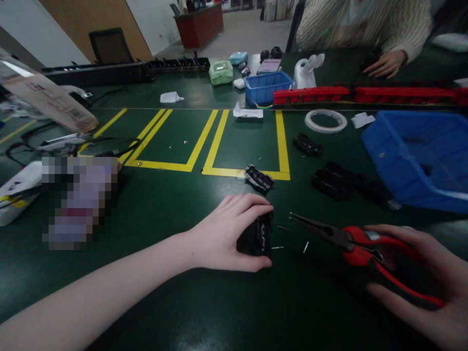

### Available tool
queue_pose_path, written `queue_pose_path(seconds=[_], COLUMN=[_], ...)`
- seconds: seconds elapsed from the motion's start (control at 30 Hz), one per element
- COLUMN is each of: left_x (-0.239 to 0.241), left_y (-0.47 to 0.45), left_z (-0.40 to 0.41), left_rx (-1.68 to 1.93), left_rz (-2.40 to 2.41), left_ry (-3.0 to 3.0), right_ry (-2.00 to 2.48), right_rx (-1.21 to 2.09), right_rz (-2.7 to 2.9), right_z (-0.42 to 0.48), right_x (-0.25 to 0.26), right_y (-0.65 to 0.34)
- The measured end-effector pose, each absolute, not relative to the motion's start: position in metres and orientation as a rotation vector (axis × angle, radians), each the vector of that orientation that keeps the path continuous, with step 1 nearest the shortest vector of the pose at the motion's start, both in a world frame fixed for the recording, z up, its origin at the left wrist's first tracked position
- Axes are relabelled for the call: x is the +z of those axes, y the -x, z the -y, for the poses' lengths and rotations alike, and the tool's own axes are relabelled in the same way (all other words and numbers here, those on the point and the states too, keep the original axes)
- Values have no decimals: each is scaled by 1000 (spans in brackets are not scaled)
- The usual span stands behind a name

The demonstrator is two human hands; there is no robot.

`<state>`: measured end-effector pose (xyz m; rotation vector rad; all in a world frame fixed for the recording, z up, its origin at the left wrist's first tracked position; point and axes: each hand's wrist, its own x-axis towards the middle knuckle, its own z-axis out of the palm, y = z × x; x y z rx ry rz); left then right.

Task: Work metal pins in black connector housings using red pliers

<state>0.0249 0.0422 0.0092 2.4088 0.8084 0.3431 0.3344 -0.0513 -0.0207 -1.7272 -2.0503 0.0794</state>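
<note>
My left hand (pixel 228 231) is closed around a black plastic part (pixel 261 234), thumb on the near side and fingers on the far side, resting on the dark green table. A pair of red-handled needle-nose pliers (pixel 354 243) is in my right hand (pixel 435 287), their jaws pointing left toward the part. A tiny bit of something shows at the jaw tips, too small to name. Between part and pliers lie several thin metal pins (pixel 306 247). Just beyond my left hand sits another black part with a metallic edge (pixel 259 178).
More black parts (pixel 332 181) lie beside a large blue bin (pixel 420 161) at right. A tape roll (pixel 325 121), a small blue basket (pixel 268 87) and red strips (pixel 402 94) stand farther back. A co-worker's hand (pixel 387 63) rests across the table. Cables and boxes crowd the left.
</note>
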Motion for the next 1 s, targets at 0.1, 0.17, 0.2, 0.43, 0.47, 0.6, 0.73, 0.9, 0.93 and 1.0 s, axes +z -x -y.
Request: queue_pose_path(seconds=[0.1, 0.17, 0.2, 0.43, 0.47, 0.6, 0.73, 0.9, 0.93, 1.0], left_x=[10, 10, 9, 7, 6, 3, 4, 8, 8, 10], left_y=[-25, -25, -25, -27, -29, -35, -37, -35, -33, -29], left_z=[-41, -41, -40, -29, -27, -21, -21, -24, -25, -29], left_rx=[285, 267, 271, 560, 589, 534, 316, 324, 337, 355], left_rz=[-842, -838, -837, -699, -662, -679, -663, -609, -613, -641], left_ry=[-2458, -2482, -2496, -2604, -2624, -2653, -2600, -2559, -2567, -2594], right_ry=[1721, 1746, 1757, 1714, 1706, 1549, 1130, 1182, 1170, 1155], right_rx=[40, 65, 77, 32, -3, -191, -275, -126, -129, -105], right_rz=[2046, 2024, 2015, 2060, 2065, 2128, 2344, 2229, 2233, 2291], right_z=[44, 41, 40, 33, 33, 40, 52, 53, 52, 51], right_x=[-20, -21, -22, -31, -31, -21, -18, -23, -22, -18], right_y=[-333, -332, -332, -333, -333, -321, -299, -289, -290, -293])
